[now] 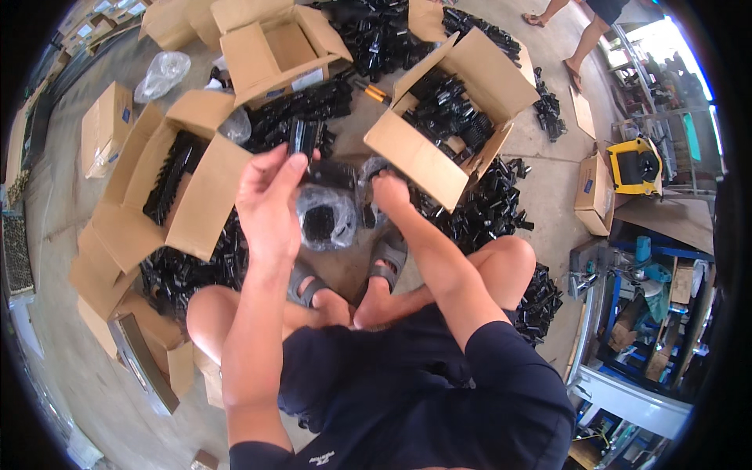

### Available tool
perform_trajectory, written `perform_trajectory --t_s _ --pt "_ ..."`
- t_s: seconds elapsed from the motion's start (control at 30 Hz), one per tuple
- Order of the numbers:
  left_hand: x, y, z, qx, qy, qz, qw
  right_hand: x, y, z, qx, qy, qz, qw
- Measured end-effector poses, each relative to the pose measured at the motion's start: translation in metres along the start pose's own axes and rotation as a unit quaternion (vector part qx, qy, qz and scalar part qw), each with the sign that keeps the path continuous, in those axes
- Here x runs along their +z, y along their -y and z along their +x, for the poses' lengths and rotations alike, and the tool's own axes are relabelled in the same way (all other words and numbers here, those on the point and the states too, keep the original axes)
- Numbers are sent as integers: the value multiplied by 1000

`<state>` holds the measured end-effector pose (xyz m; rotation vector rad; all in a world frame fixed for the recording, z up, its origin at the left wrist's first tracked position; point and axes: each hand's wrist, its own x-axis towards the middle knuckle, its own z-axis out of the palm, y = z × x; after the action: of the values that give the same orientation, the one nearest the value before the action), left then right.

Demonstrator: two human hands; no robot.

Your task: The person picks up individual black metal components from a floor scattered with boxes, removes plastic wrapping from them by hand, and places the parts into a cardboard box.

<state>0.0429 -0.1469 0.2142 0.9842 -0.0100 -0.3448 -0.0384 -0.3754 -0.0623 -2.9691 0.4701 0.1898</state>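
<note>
My left hand (270, 196) is raised, its thumb and fingers closed on a glossy black plastic part (305, 137) that stands upright in the grip. Lower and to the right, my right hand (389, 192) is curled shut beside crumpled clear plastic and dark pieces. What its fingers hold is hidden. A clear plastic bag (338, 227) with black content lies on the floor between my hands, just ahead of my sandals.
Open cardboard boxes stand around me: one with black parts (446, 110) ahead right, one (168, 180) at left, another (290, 51) farther ahead. Loose black parts (493, 204) lie heaped on both sides. A yellow-framed device (633, 167) and cluttered racks line the right; another person's legs (587, 47) are beyond.
</note>
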Motion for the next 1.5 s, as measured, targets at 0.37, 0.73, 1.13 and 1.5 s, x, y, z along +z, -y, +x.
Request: perform_trajectory --t_s 0.37,0.73,1.13,1.5 --pt "15 9 4 -27 6 -8 1000 43 5 25 -67 57 -100 991" --pt "27 20 6 -19 19 -6 1000 -7 10 -2 -72 38 101 992" --pt "32 8 -29 27 20 26 999 -287 38 -66 3 -59 690 722" --pt "43 36 -43 61 84 33 994 -278 46 -91 -23 -62 833 549"
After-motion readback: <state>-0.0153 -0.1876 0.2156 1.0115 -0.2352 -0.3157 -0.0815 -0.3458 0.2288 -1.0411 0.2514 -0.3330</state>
